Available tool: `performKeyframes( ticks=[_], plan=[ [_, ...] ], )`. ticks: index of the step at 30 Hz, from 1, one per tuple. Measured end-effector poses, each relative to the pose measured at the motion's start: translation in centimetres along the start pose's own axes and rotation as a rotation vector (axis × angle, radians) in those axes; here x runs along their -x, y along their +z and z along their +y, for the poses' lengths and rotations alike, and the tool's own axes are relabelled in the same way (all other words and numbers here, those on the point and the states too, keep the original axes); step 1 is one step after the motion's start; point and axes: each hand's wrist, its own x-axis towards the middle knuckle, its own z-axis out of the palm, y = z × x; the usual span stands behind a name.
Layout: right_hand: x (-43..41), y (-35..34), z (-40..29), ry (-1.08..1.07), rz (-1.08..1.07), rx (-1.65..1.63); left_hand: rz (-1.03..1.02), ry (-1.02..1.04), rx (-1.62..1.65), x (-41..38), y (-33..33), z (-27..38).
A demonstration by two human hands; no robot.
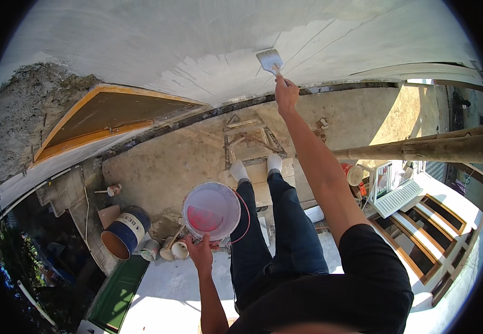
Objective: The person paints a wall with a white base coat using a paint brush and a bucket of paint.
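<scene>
My right hand (286, 95) grips the handle of a wide flat paintbrush (270, 59), its bristles against the plastered wall (233, 33). Pale wet-looking patches and drip lines mark the wall around the brush. Low on the left, my left hand (202, 252) holds a plastic bucket (211, 207) by its near rim, fingers under it and thumb at the edge. Reddish colour shows at the bottom of the bucket; whether liquid stands in it I cannot tell. Its thin pink handle (249, 217) hangs loose on the right side.
I stand on a plank platform (262, 179) above a concrete floor (162, 167). A wood-framed opening (120, 112) breaks the wall at left. A blue drum (135, 221) and several small buckets (167, 249) stand below left. A bamboo pole (429, 148) crosses at right.
</scene>
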Motion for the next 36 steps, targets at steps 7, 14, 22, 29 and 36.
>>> performKeyframes(
  ticks=[7, 14, 22, 29, 36],
  plan=[
    [1.3, -2.0, -5.2, 0.021, -0.071, -0.144, 0.006, 0.002, -0.041, 1.1, 1.5, 0.0],
    [5.4, -7.5, -13.5, -0.124, -0.165, -0.484, -0.009, 0.002, -0.039, 1.7, 3.7, 0.0],
    [2.6, -0.6, -4.9, -0.219, -0.123, -0.372, -0.039, 0.006, -0.03, 2.7, 6.4, 0.2],
    [2.5, 2.7, -0.3, -0.043, -0.109, 0.112, -0.059, 0.044, 0.032, 3.7, 7.3, -1.5],
    [6.1, 1.0, -7.2, -0.139, -0.174, -0.085, -0.012, -0.003, 0.063, 4.5, 7.0, -3.3]
  ],
)
